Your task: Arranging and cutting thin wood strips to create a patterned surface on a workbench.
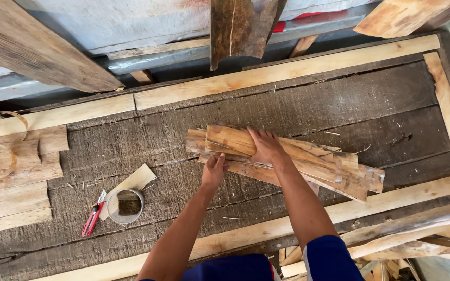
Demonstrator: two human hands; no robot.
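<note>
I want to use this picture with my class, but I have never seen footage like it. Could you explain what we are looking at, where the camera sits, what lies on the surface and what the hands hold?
There is no machine here. One camera on a person's head looks down at their two bare hands over a dark, rough wooden work surface framed by pale battens. The right hand presses flat on top of a bundle of thin wood strips. The left hand steadies the bundle's near edge. To the left lie red-handled pliers, a roll of clear tape and a stack of flat boards.
</note>
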